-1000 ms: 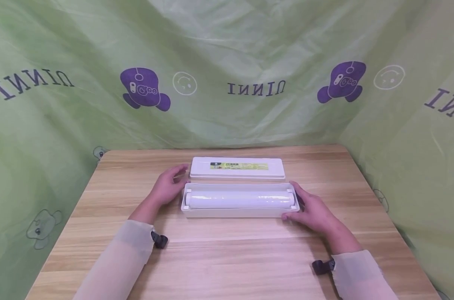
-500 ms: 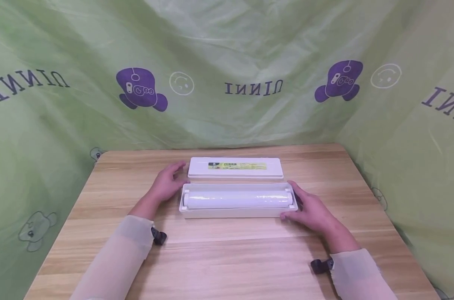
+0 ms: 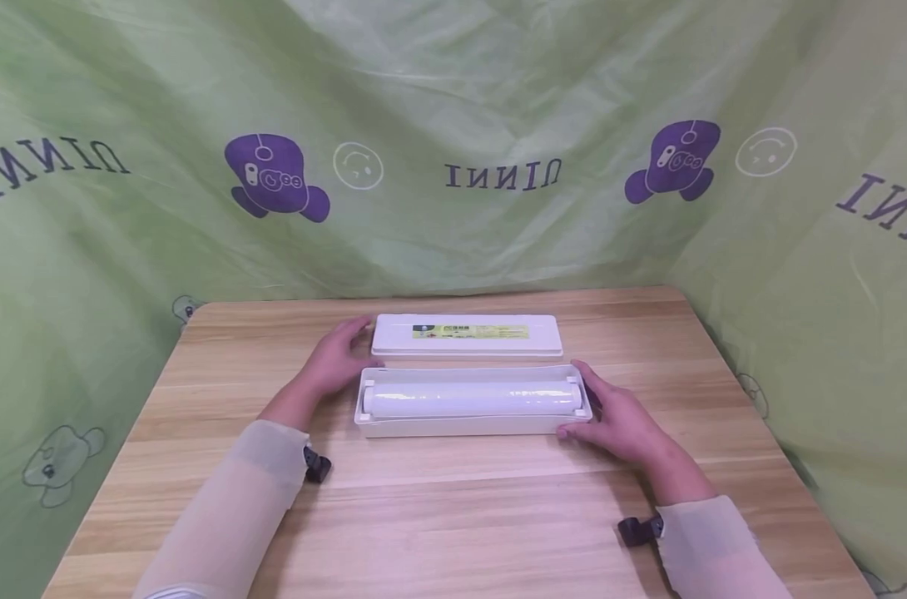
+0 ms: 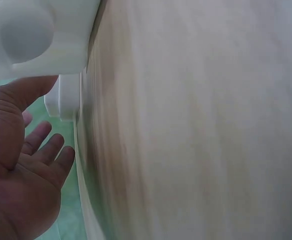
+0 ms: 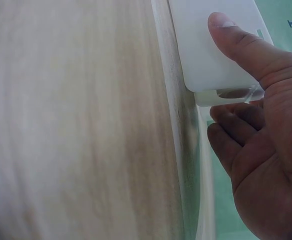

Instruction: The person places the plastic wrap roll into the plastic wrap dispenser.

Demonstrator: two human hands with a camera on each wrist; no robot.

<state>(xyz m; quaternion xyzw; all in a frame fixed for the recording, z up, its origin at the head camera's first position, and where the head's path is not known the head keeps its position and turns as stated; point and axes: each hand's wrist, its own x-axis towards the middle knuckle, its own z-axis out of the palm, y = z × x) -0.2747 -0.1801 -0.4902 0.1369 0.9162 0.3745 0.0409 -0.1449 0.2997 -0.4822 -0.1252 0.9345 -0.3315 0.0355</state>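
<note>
A white cling film box (image 3: 468, 427) sits lidless on the table, a roll of cling film (image 3: 472, 399) lying lengthwise inside. Behind it is the white lid (image 3: 394, 337), with a green and yellow label on top. My right hand (image 3: 622, 420) grips the box's right end, thumb on its front wall and fingers round the end; in the right wrist view the thumb lies flat on the wall. At the left, my left hand (image 3: 332, 362) has its thumb at the box's back left corner. Its loosely bent fingers (image 4: 48, 147) reach to the lid's left end.
The wooden table (image 3: 453, 516) runs back to a green printed curtain (image 3: 453, 233), which also hangs along both sides. Black wrist cameras (image 3: 317, 466) are strapped at the sleeve cuffs.
The head view has turned slightly, so everything sits a little further left. My left fingertips have come closer to the lid's left end. The right hand keeps its grip on the box.
</note>
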